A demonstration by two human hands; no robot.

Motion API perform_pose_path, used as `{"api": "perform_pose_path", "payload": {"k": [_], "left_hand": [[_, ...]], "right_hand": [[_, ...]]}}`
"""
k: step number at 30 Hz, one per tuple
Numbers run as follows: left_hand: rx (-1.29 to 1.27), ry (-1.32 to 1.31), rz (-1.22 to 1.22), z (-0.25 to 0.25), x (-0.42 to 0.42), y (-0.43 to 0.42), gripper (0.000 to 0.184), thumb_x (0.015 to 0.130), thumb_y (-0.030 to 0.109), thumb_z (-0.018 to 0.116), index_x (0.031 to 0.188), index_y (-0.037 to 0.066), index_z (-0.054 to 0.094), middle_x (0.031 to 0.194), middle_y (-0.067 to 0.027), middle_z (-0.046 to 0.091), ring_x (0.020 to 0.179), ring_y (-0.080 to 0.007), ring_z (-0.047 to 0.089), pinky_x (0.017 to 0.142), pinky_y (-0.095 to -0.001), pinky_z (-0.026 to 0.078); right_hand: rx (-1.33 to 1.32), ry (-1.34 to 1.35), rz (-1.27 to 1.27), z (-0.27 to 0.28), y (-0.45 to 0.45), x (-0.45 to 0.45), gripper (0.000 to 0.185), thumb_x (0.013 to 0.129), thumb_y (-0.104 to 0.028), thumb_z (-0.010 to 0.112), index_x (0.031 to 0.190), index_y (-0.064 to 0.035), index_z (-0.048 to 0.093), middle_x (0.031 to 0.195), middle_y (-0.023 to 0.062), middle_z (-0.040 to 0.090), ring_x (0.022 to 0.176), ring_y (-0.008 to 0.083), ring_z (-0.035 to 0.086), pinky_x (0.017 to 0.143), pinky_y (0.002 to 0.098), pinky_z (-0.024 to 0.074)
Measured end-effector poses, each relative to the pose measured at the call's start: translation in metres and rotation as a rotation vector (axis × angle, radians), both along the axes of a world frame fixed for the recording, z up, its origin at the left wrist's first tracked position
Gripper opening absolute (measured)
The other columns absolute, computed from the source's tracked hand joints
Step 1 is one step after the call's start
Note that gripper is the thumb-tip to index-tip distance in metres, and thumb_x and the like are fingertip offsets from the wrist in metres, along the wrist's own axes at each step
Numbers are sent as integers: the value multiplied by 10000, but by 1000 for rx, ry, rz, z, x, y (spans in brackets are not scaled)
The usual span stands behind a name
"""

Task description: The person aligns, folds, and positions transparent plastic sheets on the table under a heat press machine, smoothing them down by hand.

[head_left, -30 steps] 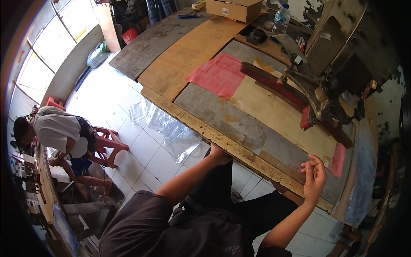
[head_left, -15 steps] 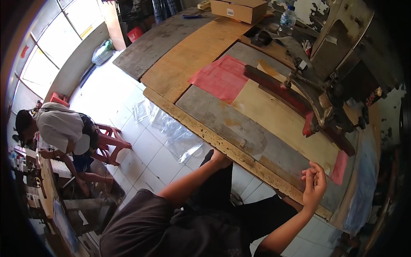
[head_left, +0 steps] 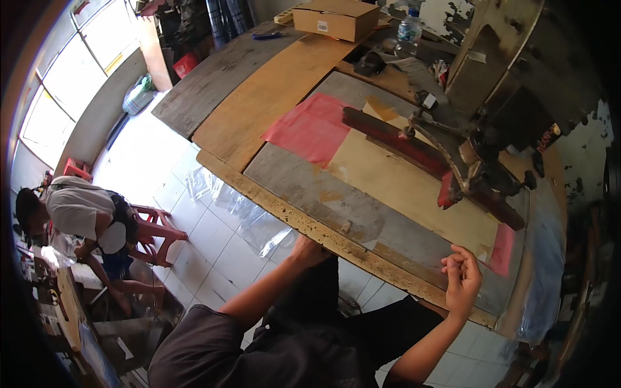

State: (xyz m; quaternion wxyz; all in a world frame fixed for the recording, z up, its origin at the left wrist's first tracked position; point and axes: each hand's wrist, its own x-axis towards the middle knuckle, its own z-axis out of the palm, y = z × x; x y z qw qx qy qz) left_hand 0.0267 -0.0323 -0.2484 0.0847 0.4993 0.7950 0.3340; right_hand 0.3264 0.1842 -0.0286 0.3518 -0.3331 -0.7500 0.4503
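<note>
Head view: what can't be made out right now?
All in the head view:
Left hand: fingers hidden by the table edge, so any grip is unclear.
Yellow sheet: partly hidden by the red bar.
Box label: print too small to read.

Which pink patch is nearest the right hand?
The narrow pink patch just right of the right hand; the broad pink patch lies at the beige sheet's other end.

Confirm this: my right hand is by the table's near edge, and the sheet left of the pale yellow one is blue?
Wrong colour: the head view shows a red sheet left of the pale yellow sheet; your right hand is by the table's near edge.
</note>
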Motion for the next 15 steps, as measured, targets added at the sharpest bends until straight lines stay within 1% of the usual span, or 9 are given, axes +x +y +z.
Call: {"api": "perform_pose_path", "payload": {"k": [3, 5, 7, 9, 10, 12, 13, 14, 15], "left_hand": [[-9, -1, -89, -3, -7, 5, 485, 964, 373, 744, 1388, 139, 720, 1372, -166, 711, 1299, -415, 627, 1121, -517, 498], [-27, -13, -131, -27, -14, 10, 486, 972, 382, 734, 1391, 137, 716, 1383, -169, 706, 1312, -415, 619, 1135, -518, 485], [-44, -25, -178, -34, -13, 12, 487, 980, 390, 724, 1393, 134, 712, 1393, -171, 700, 1324, -416, 610, 1150, -520, 473], [-79, -159, -155, -40, -4, 11, 497, 983, 396, 721, 1396, 121, 707, 1401, -186, 691, 1356, -414, 595, 1166, -521, 458], [-72, -157, -177, -28, 3, 10, 497, 983, 396, 721, 1396, 121, 707, 1401, -186, 691, 1356, -414, 595, 1166, -521, 458], [-80, 104, -316, 8, 22, -7, 494, 989, 407, 725, 1384, 110, 712, 1385, -217, 690, 1373, -404, 593, 1168, -533, 454], [-184, 28, -403, 32, 33, -20, 492, 984, 384, 745, 1382, 96, 717, 1398, -227, 682, 1357, -425, 600, 1160, -547, 465], [-293, -42, -497, 67, 44, -31, 490, 979, 361, 765, 1380, 82, 722, 1411, -238, 674, 1341, -446, 607, 1152, -561, 476], [-309, -223, -614, 129, 52, -32, 464, 984, 344, 760, 1365, 80, 732, 1368, -222, 706, 1264, -435, 657, 1105, -550, 521]], "right_hand": [[11, -20, -2, 0, 0, 0, 248, 1040, -71, 710, 1274, 10, 721, 910, 50, 744, 756, 82, 671, 656, 218, 460], [13, -28, -7, -1, 1, 1, 247, 1036, -70, 714, 1270, 8, 725, 907, 48, 745, 749, 81, 672, 652, 218, 460], [16, -38, -17, -2, 1, 1, 246, 1032, -69, 717, 1266, 5, 728, 903, 46, 746, 743, 81, 672, 649, 218, 460], [6, -30, -11, -2, 1, 1, 247, 1020, -66, 727, 1260, -8, 737, 913, 47, 763, 740, 83, 689, 640, 219, 460], [14, -29, -32, 1, 1, 1, 247, 1020, -66, 727, 1260, -8, 737, 913, 47, 763, 740, 83, 689, 640, 219, 460], [8, -73, 22, 5, -1, 3, 234, 1062, -82, 703, 1274, 16, 717, 937, 62, 722, 802, 96, 658, 726, 252, 527], [37, -80, 11, 5, -1, 3, 228, 1052, -78, 707, 1263, 5, 726, 931, 61, 748, 789, 92, 677, 702, 244, 515], [38, -79, -35, 6, -2, 2, 228, 1052, -78, 707, 1263, 5, 726, 931, 61, 748, 789, 92, 677, 702, 244, 515], [40, -87, -21, 7, -1, 1, 238, 1030, -83, 726, 1259, -20, 738, 934, 46, 769, 782, 85, 697, 667, 240, 488]]}}
